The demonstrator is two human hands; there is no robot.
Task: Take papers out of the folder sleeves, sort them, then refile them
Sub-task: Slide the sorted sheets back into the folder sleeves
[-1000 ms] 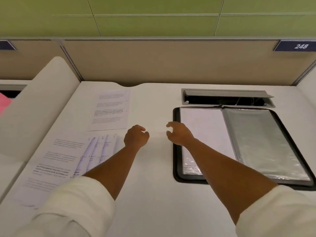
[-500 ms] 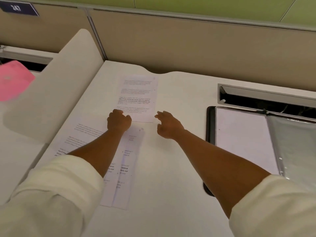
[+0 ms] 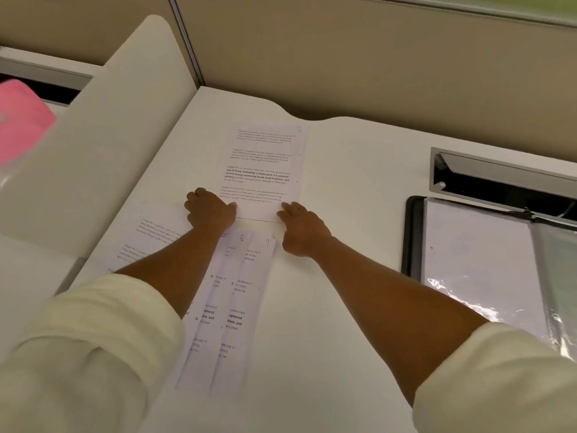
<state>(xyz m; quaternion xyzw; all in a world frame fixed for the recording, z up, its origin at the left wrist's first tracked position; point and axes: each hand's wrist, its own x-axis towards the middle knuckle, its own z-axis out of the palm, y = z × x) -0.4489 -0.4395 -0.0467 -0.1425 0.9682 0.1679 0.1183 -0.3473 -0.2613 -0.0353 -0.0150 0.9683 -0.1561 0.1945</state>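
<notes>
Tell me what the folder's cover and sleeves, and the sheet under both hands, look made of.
Folder cover: black, matte, likely plastic or leatherette; only its dark rim shows. Sleeves: clear glossy plastic film, judging by bright glare streaks and wrinkles. Sheet numbered 5: thin white printed paper, matte, lying flat on the desk. Left hand and right hand rest on its near edge.
</notes>
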